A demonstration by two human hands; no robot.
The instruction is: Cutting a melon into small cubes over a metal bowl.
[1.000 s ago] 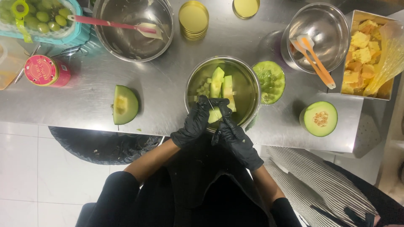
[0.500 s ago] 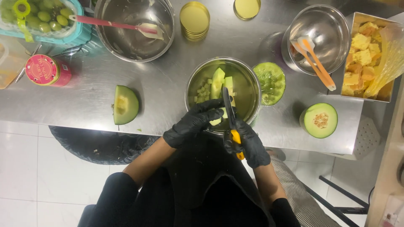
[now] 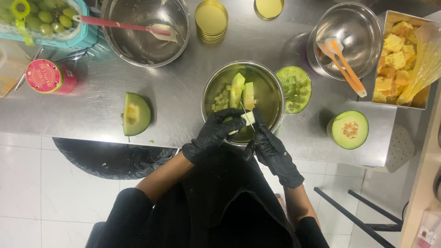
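At the near edge of a steel counter, a person in black gloves works over a round metal bowl that sits close to that edge. The left hand is closed around a pale green piece of melon, pinching it above the bowl's near rim. The right hand is clenched on the handle of a small knife, its thin blade angled up against the piece, right beside the left fingertips.

Inside the bowl lie two long peeled melon wedges and a scatter of small cubes. Touching the bowl's right side is a flat green rind with scooped seeds. A quartered melon slice rests near the front edge to the left, well apart from the hands — a halved melon sits near the front right corner.

Along the far edge stand a large steel bowl holding a red-handled spatula, a stack of gold lids, and another bowl with an orange spatula. A tray of yellow fruit chunks fills the far right corner; a basket of green grapes and a pink tin sit at the left.

The cut is made in the air, blade near the gloved fingers — a slip on wet fruit could nick the left hand, and the piece could drop outside the bowl, which stands just by the counter's edge.
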